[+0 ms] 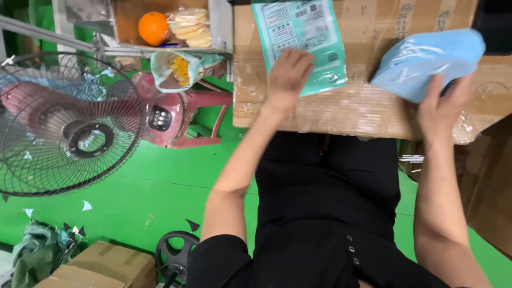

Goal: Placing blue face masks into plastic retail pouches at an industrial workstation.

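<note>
My left hand (288, 74) lies flat, fingers spread, on the teal mailer bag (304, 37) atop the cardboard box (346, 106). My right hand (442, 101) grips the blue packet (426, 61) beside it. Judged: packing stage; insertion needs the bag mouth opened.

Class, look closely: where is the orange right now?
In the head view, the orange sits upper left in a cardboard tray, touching a bag of biscuits, above the fan.

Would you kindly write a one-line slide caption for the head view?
Left hand presses a teal mailer bag on a cardboard box; right hand holds a folded light-blue garment.
</note>
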